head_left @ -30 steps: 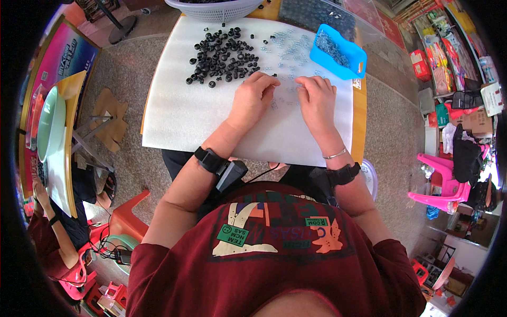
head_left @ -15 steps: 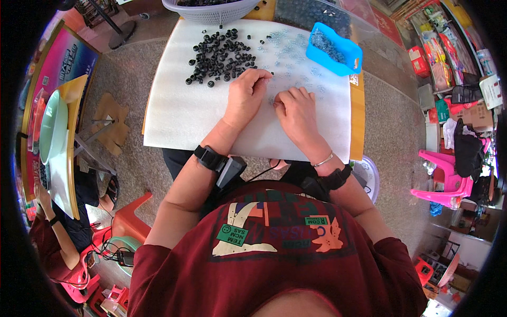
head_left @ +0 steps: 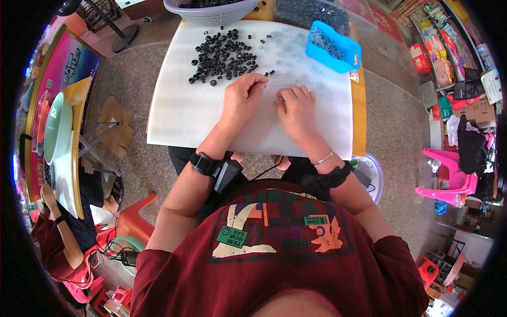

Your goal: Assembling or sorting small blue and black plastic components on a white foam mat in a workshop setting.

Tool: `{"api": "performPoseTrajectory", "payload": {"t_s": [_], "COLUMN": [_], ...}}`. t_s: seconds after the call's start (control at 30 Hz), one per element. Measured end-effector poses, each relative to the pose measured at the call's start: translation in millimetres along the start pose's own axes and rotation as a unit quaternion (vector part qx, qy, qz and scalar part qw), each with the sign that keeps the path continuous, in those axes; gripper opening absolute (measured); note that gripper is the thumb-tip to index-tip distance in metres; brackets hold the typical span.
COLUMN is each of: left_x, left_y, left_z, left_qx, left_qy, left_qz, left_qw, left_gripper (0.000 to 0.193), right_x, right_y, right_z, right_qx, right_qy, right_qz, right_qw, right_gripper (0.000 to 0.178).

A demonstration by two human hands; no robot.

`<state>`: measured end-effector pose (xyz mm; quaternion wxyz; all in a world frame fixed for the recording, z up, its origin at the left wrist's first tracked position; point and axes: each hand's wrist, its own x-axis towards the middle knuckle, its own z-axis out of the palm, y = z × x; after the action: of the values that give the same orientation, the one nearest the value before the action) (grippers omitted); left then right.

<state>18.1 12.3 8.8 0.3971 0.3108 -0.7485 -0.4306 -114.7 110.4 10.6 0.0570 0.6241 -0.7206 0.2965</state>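
Note:
My left hand (head_left: 243, 99) is closed in a pinch above a white foam sheet (head_left: 182, 124); whatever its fingertips hold is too small to make out. Just beyond those fingertips lie a couple of small black pieces (head_left: 269, 73). My right hand (head_left: 297, 109) is curled, thumb against fingers, with a tiny clear bit (head_left: 278, 99) at its tips. A gap separates the two hands. Ahead of the left hand spreads a pile of small round black caps (head_left: 224, 55). Small clear pieces (head_left: 285, 45) are scattered ahead of my right hand.
A blue tray (head_left: 343, 64) of clear pieces stands at the sheet's far right. Behind the pile is a grey basket (head_left: 214, 15) of black parts, beside a clear bin (head_left: 317, 16). At the left, another person's arm (head_left: 66, 238) reaches to a table with a pale green basin (head_left: 58, 128).
My left hand has shifted slightly left and nearer to me, uncovering small black pieces past its fingertips. My right hand stays nearly in place. The whole view has shifted a little.

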Motion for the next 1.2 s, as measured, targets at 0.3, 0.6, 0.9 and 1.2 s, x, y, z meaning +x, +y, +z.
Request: {"api": "performPoseTrajectory", "payload": {"t_s": [0.3, 0.6, 0.9, 1.2], "left_x": [-20.6, -20.8, -23.3, -13.0], "left_y": [9.7, 32.3, 14.8, 17.7], "left_z": [6.6, 20.0, 17.5, 6.1], "left_qx": [0.007, -0.299, -0.427, -0.307], "left_qy": [-0.048, -0.103, -0.101, -0.112], "left_qz": [-0.015, -0.228, -0.264, -0.286], "left_qw": [0.999, 0.921, 0.859, 0.901], "left_gripper": [0.015, 0.023, 0.020, 0.022], "right_x": [-9.7, -5.5, -4.2, -4.2], "right_y": [10.2, 0.3, 0.4, 7.6], "right_z": [-6.2, -17.0, -19.1, -5.4], "right_qx": [0.166, 0.504, 0.529, 0.430], "right_qy": [0.053, 0.012, -0.036, 0.010], "right_qz": [0.070, 0.230, 0.197, 0.221], "right_qw": [0.982, 0.832, 0.824, 0.875], "right_gripper": [0.016, 0.015, 0.011, 0.009]}}
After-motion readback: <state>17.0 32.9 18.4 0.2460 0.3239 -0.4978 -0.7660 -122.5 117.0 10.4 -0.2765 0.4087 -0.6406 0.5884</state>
